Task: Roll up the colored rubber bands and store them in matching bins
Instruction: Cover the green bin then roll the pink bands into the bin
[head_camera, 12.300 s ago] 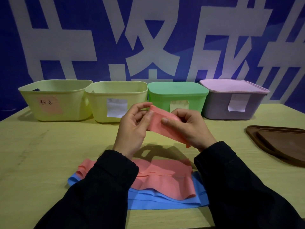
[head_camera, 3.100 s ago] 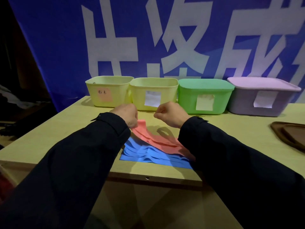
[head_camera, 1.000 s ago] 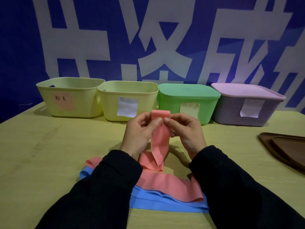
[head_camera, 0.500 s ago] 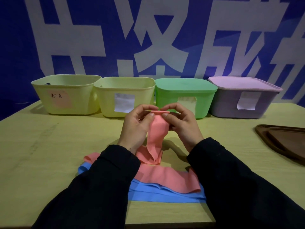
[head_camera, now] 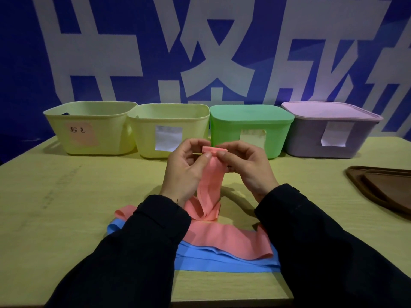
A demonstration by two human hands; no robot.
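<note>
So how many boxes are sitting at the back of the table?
4, in a row: open yellow bin with pink label far left, open yellow bin, lidded green bin, lidded purple bin far right.

The pale wooden counter (head_camera: 66, 207) carries four bins in a back row: two open yellow bins (head_camera: 89, 134) (head_camera: 169, 132), a lidded green bin (head_camera: 251, 130), a lidded purple bin (head_camera: 329, 134). Blue bands (head_camera: 222, 261) lie near its front edge, brown lids (head_camera: 382, 187) at right.
</note>
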